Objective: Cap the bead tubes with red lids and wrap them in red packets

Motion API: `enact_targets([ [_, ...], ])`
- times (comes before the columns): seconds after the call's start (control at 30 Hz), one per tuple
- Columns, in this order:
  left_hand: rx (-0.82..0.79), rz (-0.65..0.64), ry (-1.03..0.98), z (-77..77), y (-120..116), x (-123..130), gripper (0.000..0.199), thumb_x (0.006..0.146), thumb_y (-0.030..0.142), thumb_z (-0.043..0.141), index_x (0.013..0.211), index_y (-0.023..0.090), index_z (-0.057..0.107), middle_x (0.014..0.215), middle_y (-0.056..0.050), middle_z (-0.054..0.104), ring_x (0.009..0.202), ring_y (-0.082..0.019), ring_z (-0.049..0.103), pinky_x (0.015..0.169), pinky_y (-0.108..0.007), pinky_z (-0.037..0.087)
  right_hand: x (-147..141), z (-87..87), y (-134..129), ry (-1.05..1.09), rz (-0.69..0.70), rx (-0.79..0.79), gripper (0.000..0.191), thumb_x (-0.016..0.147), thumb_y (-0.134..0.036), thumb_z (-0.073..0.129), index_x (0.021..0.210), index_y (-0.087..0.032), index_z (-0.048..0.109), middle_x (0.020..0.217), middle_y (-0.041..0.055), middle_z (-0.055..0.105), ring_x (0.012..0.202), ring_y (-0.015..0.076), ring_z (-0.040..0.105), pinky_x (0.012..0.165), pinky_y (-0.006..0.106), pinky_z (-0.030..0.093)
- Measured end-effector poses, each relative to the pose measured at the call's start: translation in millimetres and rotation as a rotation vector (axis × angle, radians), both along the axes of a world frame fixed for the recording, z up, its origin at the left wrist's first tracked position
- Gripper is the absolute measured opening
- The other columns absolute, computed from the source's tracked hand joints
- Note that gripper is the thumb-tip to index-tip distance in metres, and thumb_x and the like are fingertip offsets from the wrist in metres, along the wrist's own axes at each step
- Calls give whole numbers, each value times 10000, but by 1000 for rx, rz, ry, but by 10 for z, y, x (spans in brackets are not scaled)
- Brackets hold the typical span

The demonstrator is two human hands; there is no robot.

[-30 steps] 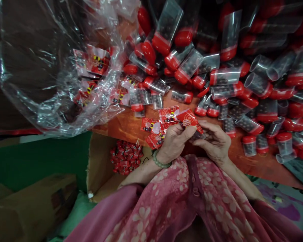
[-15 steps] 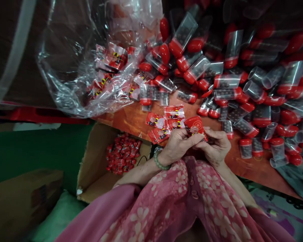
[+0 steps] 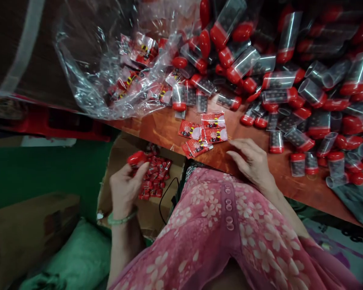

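Note:
My left hand (image 3: 127, 185), with a green bracelet at the wrist, is over the open cardboard box (image 3: 113, 161). Its thumb and fingers pinch a small glossy red packet (image 3: 136, 158), whose exact shape is partly hidden. Below it, in the box, lie many small red printed packets (image 3: 157, 173). My right hand (image 3: 251, 161) rests at the table's front edge with thumb and fingers apart, holding nothing. Close to its fingertips, several flat red printed packets (image 3: 214, 135) with a bee picture overlap on the table.
Clear tubes with red caps (image 3: 308, 125) are heaped across the back and right of the brown table (image 3: 151, 131). At the back left, a clear plastic bag (image 3: 87, 96) holds more printed packets. A green sack (image 3: 75, 257) and a cardboard carton (image 3: 33, 229) stand at lower left.
Both hands held a red packet together before my body. My left hand has carried a red packet left over the box, while my right hand has let go and opened.

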State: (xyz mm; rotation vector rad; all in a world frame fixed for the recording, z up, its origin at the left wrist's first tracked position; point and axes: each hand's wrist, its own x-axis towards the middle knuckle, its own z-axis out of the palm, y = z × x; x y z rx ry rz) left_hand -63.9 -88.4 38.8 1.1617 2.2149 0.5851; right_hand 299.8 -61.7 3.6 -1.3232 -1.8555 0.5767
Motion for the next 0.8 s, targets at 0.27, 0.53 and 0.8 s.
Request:
enact_targets([
  [0.27,404,-338,407,-184,53,37,480,888,496,730,1218,148,701,1164,-146,756,1045,-299,729,940,-468,584,-75,-323,272,-480,85,45,298,1037,-170,504,1237,-178,726,1217,139,772,1142,274,617,952,450,431],
  [0.53,630,-1061,192,-394,702,1540,350,1020,233,538,1329,107,644,1358,-206,689,1311,-287,632,1141,-487,522,-112,-302,314,-601,136,83,310,1046,-125,414,1151,-134,706,1113,144,752,988,258,571,886,414,400],
  [0.8,736,-1198,357,-450,898,1652,302,1002,96,449,1084,62,738,1127,-173,755,1036,-269,654,926,-412,580,-136,-269,359,-580,126,129,338,1063,-114,373,1015,-141,707,967,116,715,882,236,549,840,373,397],
])
